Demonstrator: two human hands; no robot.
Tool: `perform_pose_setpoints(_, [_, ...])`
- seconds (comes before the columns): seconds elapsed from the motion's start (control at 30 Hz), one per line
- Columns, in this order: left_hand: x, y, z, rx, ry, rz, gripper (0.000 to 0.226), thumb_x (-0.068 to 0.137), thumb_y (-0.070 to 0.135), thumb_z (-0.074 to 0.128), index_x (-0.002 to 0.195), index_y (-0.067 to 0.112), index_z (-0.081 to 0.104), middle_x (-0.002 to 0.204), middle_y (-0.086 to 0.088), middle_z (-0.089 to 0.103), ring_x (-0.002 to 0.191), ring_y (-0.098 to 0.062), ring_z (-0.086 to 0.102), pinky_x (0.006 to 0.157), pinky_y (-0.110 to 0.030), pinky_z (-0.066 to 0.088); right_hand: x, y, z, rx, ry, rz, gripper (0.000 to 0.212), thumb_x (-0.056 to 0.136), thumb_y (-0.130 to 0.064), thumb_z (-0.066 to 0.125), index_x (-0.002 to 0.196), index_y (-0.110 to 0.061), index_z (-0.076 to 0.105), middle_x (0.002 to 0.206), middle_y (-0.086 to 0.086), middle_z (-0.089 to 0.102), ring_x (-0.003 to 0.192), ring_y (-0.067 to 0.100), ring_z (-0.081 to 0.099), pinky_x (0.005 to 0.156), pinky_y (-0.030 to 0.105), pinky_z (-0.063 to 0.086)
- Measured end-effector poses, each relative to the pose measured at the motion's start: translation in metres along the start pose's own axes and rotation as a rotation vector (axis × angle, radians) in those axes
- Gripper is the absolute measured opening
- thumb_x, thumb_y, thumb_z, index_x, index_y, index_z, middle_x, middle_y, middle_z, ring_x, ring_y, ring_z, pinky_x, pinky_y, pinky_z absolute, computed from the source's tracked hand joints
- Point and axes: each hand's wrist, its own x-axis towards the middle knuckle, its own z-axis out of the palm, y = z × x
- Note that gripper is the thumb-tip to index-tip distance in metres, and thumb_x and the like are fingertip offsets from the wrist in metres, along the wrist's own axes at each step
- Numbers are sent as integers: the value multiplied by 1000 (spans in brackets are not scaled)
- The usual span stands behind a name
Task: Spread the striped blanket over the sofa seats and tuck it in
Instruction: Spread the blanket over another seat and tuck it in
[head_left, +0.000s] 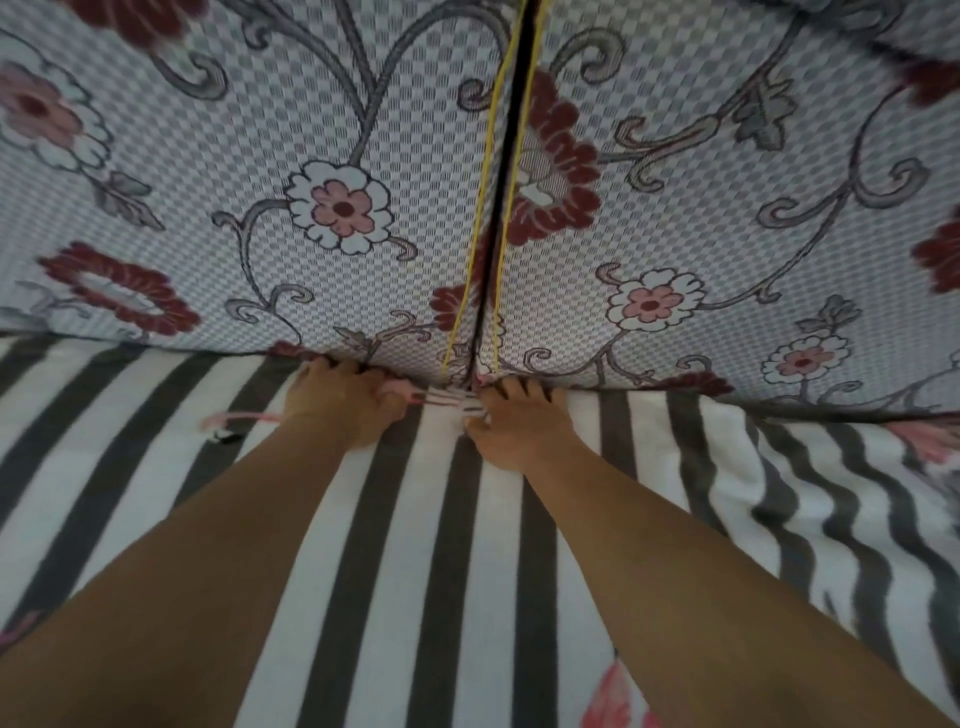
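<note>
- The striped blanket (467, 545) lies over the sofa seat, its far edge pushed into the crease under the two floral back cushions (260, 182).
- Both hands work at that crease, right below the gap between the cushions. The left hand (348, 405) has its fingers driven down into the crease, tips hidden, pressing fabric in. The right hand (519, 431) does the same just beside it, thumb bearing on a small bunched fold between the two hands. Whether either hand actually grasps cloth I cannot tell; the fingertips are buried.
- Likely risk: the bunched fold between the hands may stay as a lump if pushed in unevenly, and would probably pull the stripes askew.
- On the right the blanket sits in loose waves (831, 519), not yet flat; tucking the middle hard could drag that slack sideways or leave it untucked.
- The blanket looks soft and fleecy, with broad dark and white bands and pink motifs.
- The cushions are firmer woven fabric, checked grey-white with red and pink flowers, edged in yellow piping (483, 208).
</note>
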Motion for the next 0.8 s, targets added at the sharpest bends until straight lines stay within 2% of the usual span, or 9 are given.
perform_pose_setpoints(0.1, [-8, 3, -5, -59, -73, -1, 59, 90, 61, 24, 143, 35, 29, 150, -9, 34, 137, -39, 27, 116, -50, 17, -14, 8, -8, 109, -36, -45, 55, 96, -51, 28, 148, -33, 22, 157, 0, 20, 144, 28, 17, 115, 52, 9])
perform_pose_setpoints(0.2, [-36, 14, -3, -132, -48, -31, 57, 92, 56, 29, 145, 39, 17, 157, -4, 15, 142, -37, 14, 117, -51, 10, -46, 35, -13, 93, 77, -143, 47, 99, -41, 29, 146, -32, 29, 156, -3, 28, 141, 23, 26, 113, 51, 9])
perform_pose_setpoints(0.3, [-72, 51, -6, -65, 12, 172, 60, 93, 47, 39, 147, 32, 19, 159, 4, 10, 146, -26, 9, 118, -50, 9, -89, 70, -24, 49, 209, -134, 44, 99, -35, 31, 142, -28, 36, 152, -4, 36, 138, 20, 33, 113, 48, 11])
perform_pose_setpoints(0.43, [-106, 129, -27, -208, 19, 374, 57, 95, 30, 42, 149, 26, 24, 160, 6, 11, 147, -17, 10, 120, -45, 9, -141, 138, -32, -17, 278, 18, 42, 97, -31, 36, 140, -30, 39, 145, -6, 45, 134, 17, 39, 110, 44, 21])
perform_pose_setpoints(0.57, [-130, 207, -48, -287, -35, 517, 59, 97, 25, 40, 151, 23, 16, 160, 3, 10, 148, -17, 8, 120, -34, 13, -184, 205, -27, 23, 236, 147, 41, 97, -29, 38, 138, -31, 42, 144, -6, 46, 132, 17, 40, 109, 43, 22])
perform_pose_setpoints(0.63, [-138, 249, -58, -316, -24, 556, 59, 97, 22, 39, 151, 22, 15, 160, 2, 10, 148, -17, 8, 119, -32, 12, -201, 238, -20, 32, 250, 192, 41, 96, -30, 38, 137, -31, 43, 142, -6, 48, 130, 17, 43, 106, 42, 28])
perform_pose_setpoints(0.8, [-135, 328, -63, -340, 43, 568, 57, 96, 20, 41, 150, 22, 21, 158, 3, 18, 147, -16, 15, 118, -30, 16, -226, 320, 4, 155, 303, 376, 45, 96, -32, 41, 141, -22, 39, 146, 4, 44, 133, 25, 42, 108, 45, 29])
